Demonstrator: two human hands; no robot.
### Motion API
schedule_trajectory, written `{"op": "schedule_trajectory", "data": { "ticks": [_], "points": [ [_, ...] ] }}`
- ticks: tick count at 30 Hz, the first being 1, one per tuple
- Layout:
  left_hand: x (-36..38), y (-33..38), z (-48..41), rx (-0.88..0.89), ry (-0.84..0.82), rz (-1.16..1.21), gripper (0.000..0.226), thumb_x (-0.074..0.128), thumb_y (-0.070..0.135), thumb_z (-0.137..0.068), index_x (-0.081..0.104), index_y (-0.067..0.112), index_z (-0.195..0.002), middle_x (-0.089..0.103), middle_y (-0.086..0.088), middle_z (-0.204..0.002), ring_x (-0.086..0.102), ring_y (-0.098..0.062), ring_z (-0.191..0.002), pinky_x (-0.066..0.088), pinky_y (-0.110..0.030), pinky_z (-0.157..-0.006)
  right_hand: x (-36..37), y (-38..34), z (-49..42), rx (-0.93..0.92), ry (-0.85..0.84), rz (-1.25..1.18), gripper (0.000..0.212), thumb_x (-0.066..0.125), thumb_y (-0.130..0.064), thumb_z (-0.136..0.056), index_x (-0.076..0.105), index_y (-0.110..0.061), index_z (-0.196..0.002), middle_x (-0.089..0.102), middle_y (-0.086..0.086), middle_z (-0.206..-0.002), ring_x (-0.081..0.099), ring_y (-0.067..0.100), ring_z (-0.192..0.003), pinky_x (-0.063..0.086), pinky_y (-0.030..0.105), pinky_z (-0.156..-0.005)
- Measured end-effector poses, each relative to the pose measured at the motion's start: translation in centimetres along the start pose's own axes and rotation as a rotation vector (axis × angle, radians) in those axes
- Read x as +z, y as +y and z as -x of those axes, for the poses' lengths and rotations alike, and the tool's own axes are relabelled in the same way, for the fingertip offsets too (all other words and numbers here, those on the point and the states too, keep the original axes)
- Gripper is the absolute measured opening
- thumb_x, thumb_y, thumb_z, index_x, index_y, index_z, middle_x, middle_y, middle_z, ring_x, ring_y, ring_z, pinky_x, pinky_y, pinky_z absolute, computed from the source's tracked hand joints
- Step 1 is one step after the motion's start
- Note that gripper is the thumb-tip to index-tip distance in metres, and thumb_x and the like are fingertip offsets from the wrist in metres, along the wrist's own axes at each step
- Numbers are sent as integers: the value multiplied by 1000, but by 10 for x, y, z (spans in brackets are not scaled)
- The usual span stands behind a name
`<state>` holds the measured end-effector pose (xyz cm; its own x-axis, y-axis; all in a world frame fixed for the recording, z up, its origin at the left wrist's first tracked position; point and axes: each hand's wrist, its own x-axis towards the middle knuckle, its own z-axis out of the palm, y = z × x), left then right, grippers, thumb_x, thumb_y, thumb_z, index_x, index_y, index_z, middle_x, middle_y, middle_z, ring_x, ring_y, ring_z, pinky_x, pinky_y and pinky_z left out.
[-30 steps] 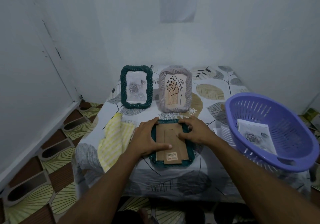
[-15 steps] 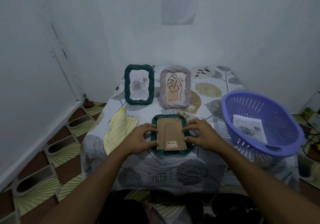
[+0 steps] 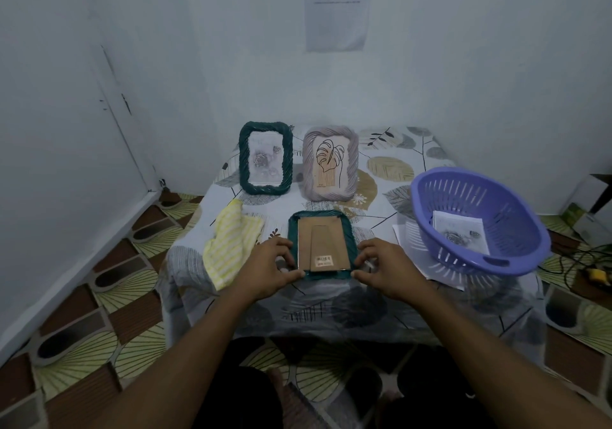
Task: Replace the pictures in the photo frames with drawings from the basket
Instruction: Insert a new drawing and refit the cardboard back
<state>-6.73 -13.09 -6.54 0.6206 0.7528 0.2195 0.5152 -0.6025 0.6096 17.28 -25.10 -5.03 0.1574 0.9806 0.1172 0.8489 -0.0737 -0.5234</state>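
A dark green photo frame (image 3: 320, 221) lies face down on the table, its brown cardboard back (image 3: 320, 243) and stand facing up. My left hand (image 3: 270, 268) pinches its near left corner and my right hand (image 3: 385, 268) pinches its near right corner. Behind it stand a second green frame (image 3: 266, 158) holding a grey rose drawing and a grey frame (image 3: 330, 163) holding a leaf picture. At the right a purple basket (image 3: 477, 221) holds a rose drawing (image 3: 458, 231).
A yellow striped cloth (image 3: 230, 241) lies left of the flat frame. White sheets (image 3: 402, 233) stick out from under the basket. The small table (image 3: 390, 176) has a leaf-patterned cover and stands in a corner between white walls. Cables (image 3: 576, 263) lie on the floor at the right.
My view has pulled back from the table. Both hands slid from the upper sides of the flat frame down to its near corners. The frame still lies face down.
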Motion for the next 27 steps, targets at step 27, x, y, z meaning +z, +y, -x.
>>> {"op": "schedule_trajectory", "data": {
  "ticks": [27],
  "points": [
    [26, 2, 22, -55, 183, 236, 10, 76, 2, -77, 74, 4, -86, 52, 2, -129, 44, -9, -122, 35, -22, -100, 20, -5, 17, 109, 149, -222, 27, 80, -9, -73, 76, -11, -100, 61, 7, -126, 56, 21, -117, 40, 28, -102]
  ]
}}
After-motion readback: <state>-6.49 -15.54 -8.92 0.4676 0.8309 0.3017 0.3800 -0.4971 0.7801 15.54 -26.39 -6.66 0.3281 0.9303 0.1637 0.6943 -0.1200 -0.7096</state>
